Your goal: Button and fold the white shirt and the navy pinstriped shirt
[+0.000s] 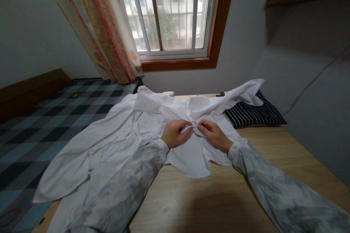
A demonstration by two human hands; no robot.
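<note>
A white shirt lies spread on the wooden table, its hem towards me and a sleeve stretched out to the far right. My left hand pinches the cloth at the front opening between thumb and fingers. Close beside it, my right hand grips the same opening from the other side. The fingertips of both hands nearly meet there; whether a button sits between them is too small to tell. More white garments are heaped to the left, overhanging the table edge.
Under the sleeve at the far right is a black-and-white striped cloth. Bare wood shows on the table in front of me. A bed with a checked cover adjoins on the left. Behind are a window and a curtain.
</note>
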